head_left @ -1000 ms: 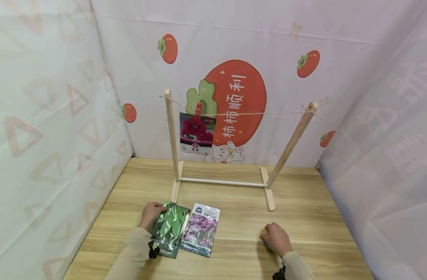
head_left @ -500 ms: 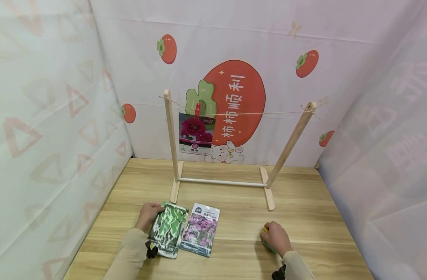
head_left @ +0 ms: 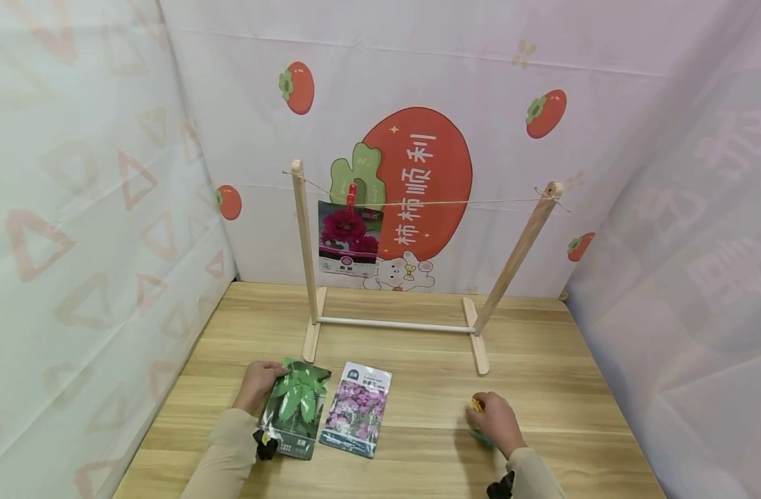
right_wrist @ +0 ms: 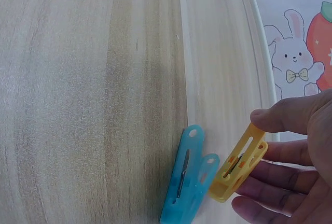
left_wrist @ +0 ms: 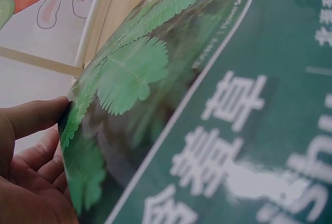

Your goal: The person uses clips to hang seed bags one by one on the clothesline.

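My left hand (head_left: pixel 258 385) pinches the upper left edge of a green seed packet (head_left: pixel 298 402) with leaves printed on it. In the left wrist view the packet fills most of the picture, with thumb and fingers on its edge. On the right, my right hand (head_left: pixel 496 420) grips a yellow clothespin (right_wrist: pixel 240 164) between thumb and fingers. Beside it a blue clothespin (right_wrist: pixel 185 182) lies on the table. Next to the green packet, a seed packet with pink flowers (head_left: pixel 357 409) lies flat.
A wooden rack (head_left: pixel 304 242) stands behind, with a string (head_left: pixel 443 202) tied between its posts. From the string's left part hangs a magenta-flower seed packet (head_left: pixel 349 242), held by a red clothespin (head_left: pixel 351 197). Printed cloth walls (head_left: pixel 249 125) enclose the table.
My left hand has shifted left with the green packet, whose far edge is raised more. My right hand has lifted slightly with the yellow clothespin.
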`<state>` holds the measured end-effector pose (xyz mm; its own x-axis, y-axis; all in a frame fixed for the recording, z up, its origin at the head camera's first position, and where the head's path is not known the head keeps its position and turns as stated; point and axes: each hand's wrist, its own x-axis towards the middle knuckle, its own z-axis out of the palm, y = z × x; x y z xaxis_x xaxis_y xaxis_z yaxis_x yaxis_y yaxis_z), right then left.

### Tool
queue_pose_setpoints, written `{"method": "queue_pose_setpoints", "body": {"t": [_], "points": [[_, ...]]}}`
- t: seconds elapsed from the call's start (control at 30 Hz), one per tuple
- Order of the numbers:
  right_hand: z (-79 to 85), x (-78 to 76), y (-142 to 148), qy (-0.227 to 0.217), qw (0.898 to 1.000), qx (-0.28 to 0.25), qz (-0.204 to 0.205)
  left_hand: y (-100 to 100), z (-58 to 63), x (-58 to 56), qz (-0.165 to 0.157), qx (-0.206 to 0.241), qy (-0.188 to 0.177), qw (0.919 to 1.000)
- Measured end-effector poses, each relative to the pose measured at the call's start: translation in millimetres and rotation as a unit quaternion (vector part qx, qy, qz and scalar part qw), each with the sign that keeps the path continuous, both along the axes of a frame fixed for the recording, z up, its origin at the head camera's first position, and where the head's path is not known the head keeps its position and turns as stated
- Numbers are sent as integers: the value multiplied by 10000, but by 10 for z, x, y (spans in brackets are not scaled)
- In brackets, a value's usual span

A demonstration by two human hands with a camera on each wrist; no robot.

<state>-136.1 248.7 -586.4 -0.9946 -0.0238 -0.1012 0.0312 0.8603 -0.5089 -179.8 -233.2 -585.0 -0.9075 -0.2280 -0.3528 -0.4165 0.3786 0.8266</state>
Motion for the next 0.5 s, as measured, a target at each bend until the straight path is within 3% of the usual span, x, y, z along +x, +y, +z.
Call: {"method": "queue_pose_setpoints", "body": {"t": [0.5], "points": [[76,-7,-33,209,9988,-389,-219,-71,85,-20,245,143,59,9996]]}}
